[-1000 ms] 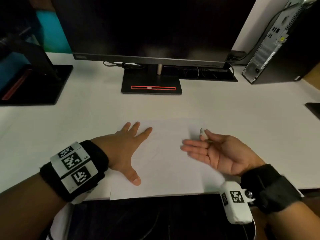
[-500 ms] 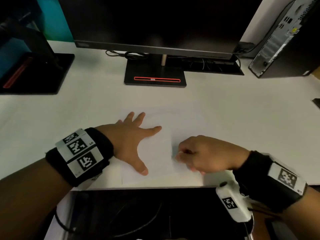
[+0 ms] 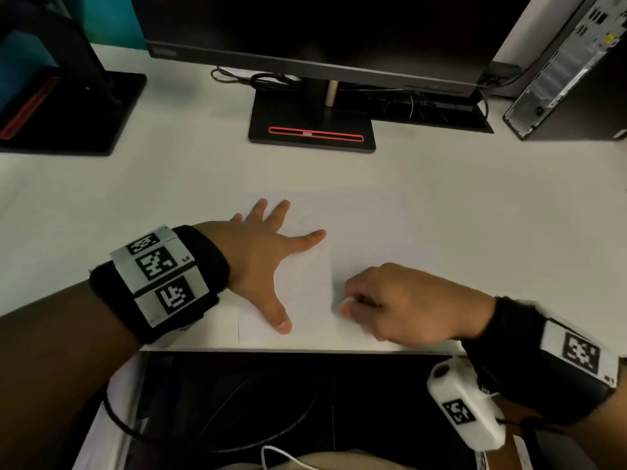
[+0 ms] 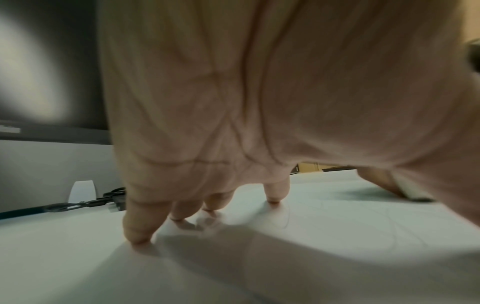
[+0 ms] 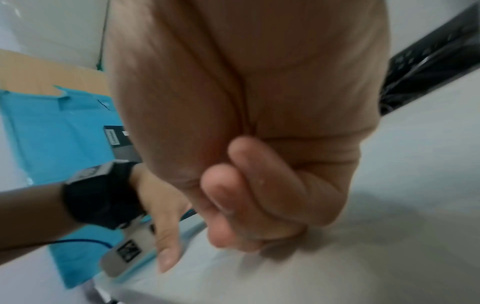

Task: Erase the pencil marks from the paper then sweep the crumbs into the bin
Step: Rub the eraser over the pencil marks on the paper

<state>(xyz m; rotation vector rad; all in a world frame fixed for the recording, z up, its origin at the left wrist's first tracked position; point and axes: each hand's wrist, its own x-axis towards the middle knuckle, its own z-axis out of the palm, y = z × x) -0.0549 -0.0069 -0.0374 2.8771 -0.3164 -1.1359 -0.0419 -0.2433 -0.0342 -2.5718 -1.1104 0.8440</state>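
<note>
Erasing step, eraser down on paper near desk's front edge.
Right hand (image 3: pixel 403 303) at 5 o'clock, fingers curled round one white eraser (image 3: pixel 347 301), tip on the one paper (image 3: pixel 366 228). Left hand (image 3: pixel 264 256) at 7 o'clock, fingers spread flat, pinning the sheet. Best: short light strokes away from the pinning hand so the paper won't buckle. Pencil marks faint. Monitors at 12: two. Bin: none seen.

this is an office workstation. a white desk (image 3: pixel 475 205) carries a dark monitor (image 3: pixel 305 28) on a black stand (image 3: pixel 312 130) with tangled cables (image 3: pixel 264 79) behind it, a desktop computer tower (image 3: pixel 570 72) at the right and a second stand (image 3: pixel 68 106) at the left.
</note>
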